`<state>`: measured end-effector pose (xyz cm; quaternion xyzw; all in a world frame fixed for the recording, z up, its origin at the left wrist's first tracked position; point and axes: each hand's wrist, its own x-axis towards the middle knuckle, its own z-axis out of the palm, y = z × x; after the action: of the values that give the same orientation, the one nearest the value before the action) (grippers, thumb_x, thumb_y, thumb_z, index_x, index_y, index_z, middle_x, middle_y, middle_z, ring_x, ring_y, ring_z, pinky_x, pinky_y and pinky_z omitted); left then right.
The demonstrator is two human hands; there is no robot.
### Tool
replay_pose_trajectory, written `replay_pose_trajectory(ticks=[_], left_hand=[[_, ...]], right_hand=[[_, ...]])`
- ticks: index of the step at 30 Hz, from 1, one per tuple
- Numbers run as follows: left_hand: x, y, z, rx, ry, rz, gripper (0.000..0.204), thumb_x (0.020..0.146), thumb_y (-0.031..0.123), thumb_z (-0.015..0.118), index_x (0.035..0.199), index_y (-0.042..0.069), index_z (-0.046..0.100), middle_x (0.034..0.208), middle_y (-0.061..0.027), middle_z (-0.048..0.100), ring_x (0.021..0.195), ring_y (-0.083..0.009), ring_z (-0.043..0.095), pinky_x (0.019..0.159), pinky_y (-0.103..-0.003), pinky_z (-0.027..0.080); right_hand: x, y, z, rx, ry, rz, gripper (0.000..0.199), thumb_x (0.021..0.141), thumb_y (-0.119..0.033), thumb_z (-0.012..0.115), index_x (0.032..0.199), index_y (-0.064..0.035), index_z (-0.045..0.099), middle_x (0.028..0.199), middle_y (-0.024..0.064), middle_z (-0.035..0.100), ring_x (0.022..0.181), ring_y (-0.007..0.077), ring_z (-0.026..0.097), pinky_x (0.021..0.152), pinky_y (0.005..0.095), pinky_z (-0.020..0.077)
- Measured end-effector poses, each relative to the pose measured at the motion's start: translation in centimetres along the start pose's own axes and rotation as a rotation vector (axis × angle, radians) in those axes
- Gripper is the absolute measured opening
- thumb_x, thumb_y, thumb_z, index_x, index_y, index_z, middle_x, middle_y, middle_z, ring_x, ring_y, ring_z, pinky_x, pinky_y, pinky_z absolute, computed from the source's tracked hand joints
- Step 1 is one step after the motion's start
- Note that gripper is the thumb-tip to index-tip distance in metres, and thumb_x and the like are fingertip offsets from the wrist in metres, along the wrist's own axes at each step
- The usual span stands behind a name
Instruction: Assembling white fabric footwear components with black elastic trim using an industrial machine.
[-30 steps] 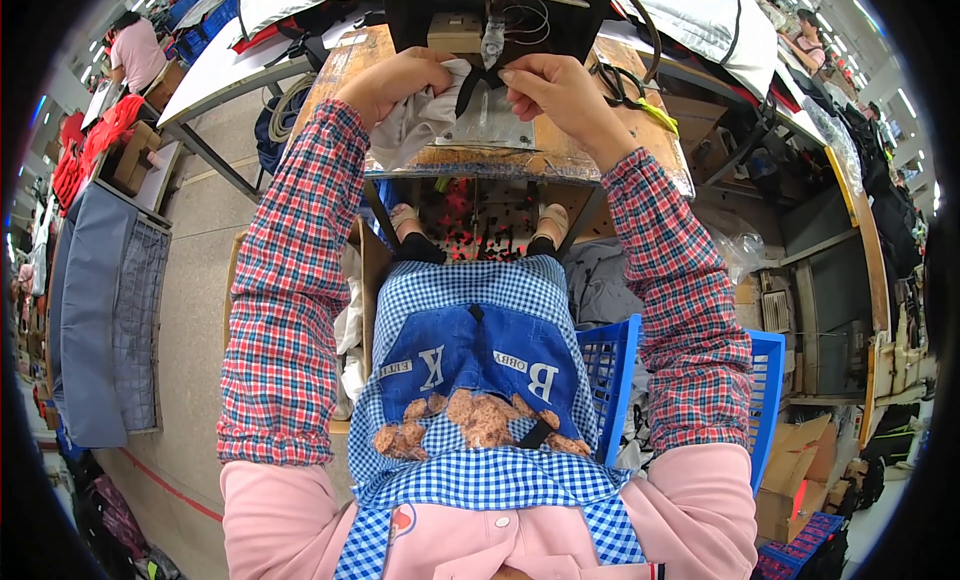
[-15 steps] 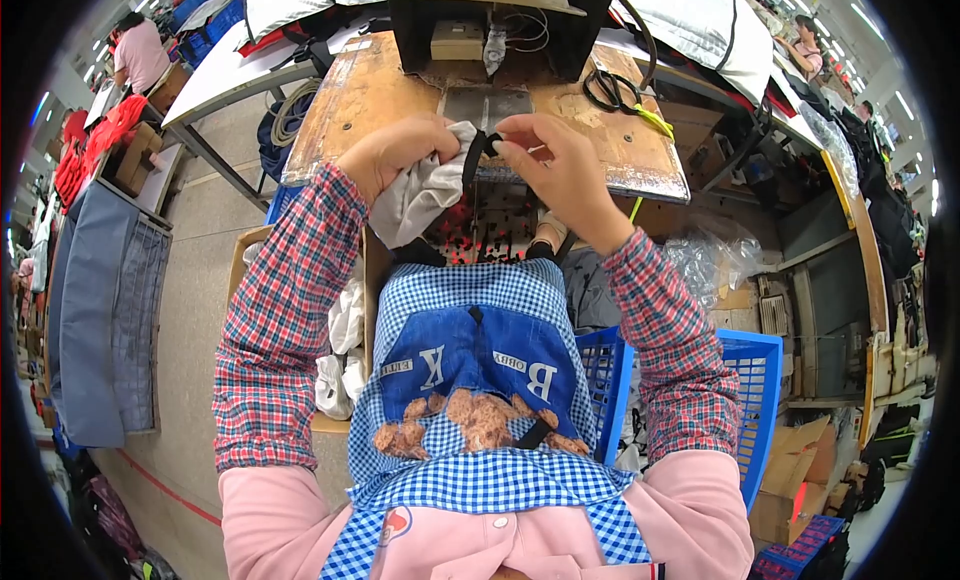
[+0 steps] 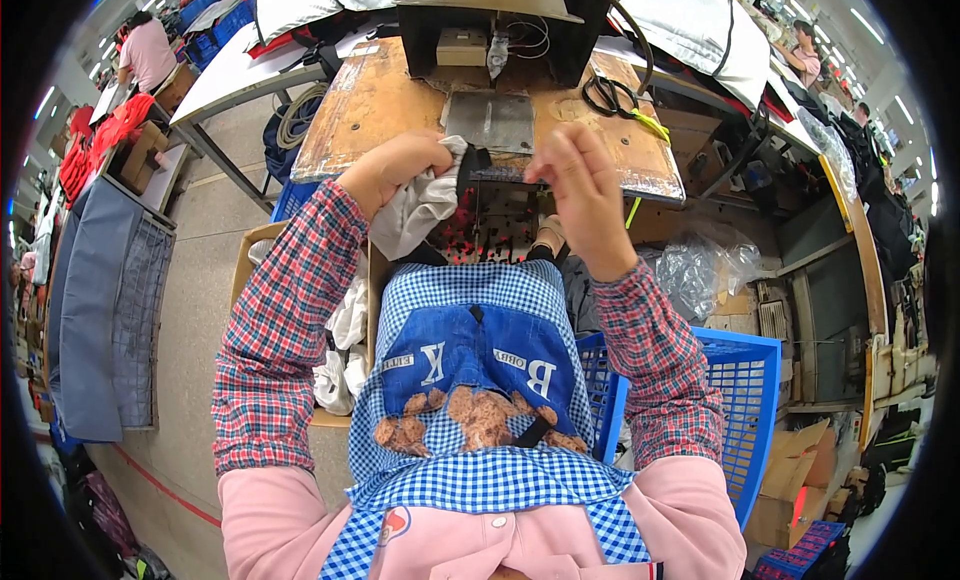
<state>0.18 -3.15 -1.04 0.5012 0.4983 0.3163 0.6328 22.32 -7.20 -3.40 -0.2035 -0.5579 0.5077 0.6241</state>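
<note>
My left hand (image 3: 400, 175) is closed on a bunched piece of light grey fabric (image 3: 415, 215) at the table's near edge. A black strip (image 3: 472, 166) runs along the fabric's right side and sticks out past my fingers. To the right of that strip, and apart from it, my right hand (image 3: 580, 195) is raised with thumb and fingers curled together. Whatever its fingertips may pinch is too small to make out. Beyond both hands lies the worn wooden table (image 3: 350, 105), with a grey metal plate (image 3: 488, 120) set in it.
A dark machine housing (image 3: 580, 45) stands at the table's back; black cord loops (image 3: 608, 95) lie right of it. A cardboard box (image 3: 245, 265) of light fabric pieces is by my left arm, a blue plastic basket (image 3: 750, 380) by my right. Dark and red scraps lie under the table.
My right hand has moved to the right and toward me, away from the black strip, and its fingers have curled in. The left hand still grips the fabric, its black strip now hanging more loosely.
</note>
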Motion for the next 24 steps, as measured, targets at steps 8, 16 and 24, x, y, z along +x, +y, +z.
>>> replay_pose_trajectory(ticks=[8, 16, 24], left_hand=[[-1.1, -0.4, -0.4, -0.046, -0.154, 0.025, 0.016, 0.066, -0.002, 0.051, 0.079, -0.002, 0.061, 0.072, -0.0044, 0.060, 0.061, -0.0135, 0.056, 0.053, -0.026, 0.043], [-1.7, -1.4, 1.2, -0.069, -0.331, 0.037, 0.017, 0.070, -0.003, 0.051, 0.082, -0.002, 0.062, 0.073, -0.0042, 0.062, 0.064, -0.0122, 0.059, 0.060, -0.024, 0.047], [-2.2, -1.6, 1.1, 0.014, -0.215, -0.001, 0.020, 0.071, -0.002, 0.049, 0.085, -0.002, 0.062, 0.076, -0.0029, 0.061, 0.064, -0.0104, 0.056, 0.059, -0.022, 0.046]], right_hand=[[-1.4, -0.1, -0.6, -0.409, -0.236, 0.450, 0.033, 0.101, -0.030, 0.050, 0.107, 0.0001, 0.061, 0.093, 0.0062, 0.066, 0.085, 0.0114, 0.063, 0.075, 0.0237, 0.0523], [-2.5, 2.3, 2.1, 0.057, -0.099, 0.487, 0.024, 0.096, -0.027, 0.060, 0.095, -0.0035, 0.063, 0.086, 0.0005, 0.065, 0.076, 0.0063, 0.061, 0.066, 0.0213, 0.0503], [-2.9, 1.4, 2.5, -0.644, 0.016, -0.035, 0.020, 0.089, -0.015, 0.068, 0.100, 0.0009, 0.063, 0.083, 0.0034, 0.064, 0.074, 0.0081, 0.060, 0.064, 0.0235, 0.0497]])
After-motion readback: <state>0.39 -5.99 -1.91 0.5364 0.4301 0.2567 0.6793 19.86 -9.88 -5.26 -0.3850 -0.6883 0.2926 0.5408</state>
